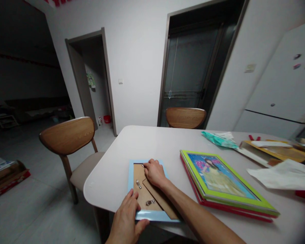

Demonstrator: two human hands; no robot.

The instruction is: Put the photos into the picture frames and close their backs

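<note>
I saw the white table [167,142] filling the right half of the head view, its rounded near-left corner just under me and bare top stretching far and left toward 2 wooden chairs [68,135]. To my right lay a stack of picture frames, the top one lime green [226,184], face up, near but apart from my work. Straight ahead, close to the table's near edge, the light-blue picture frame [142,189] lay face down, brown backing board up, its long axis running away from me. My right hand [154,173] reached across it, fingers curled and pressing at a small metal tab [143,165] on the far edge of the backing. My left hand [127,217] was nearer to me, fingers flat and spread on the near-left corner, pinning the frame. 2 metal clips [138,184] sat between my hands.
</note>
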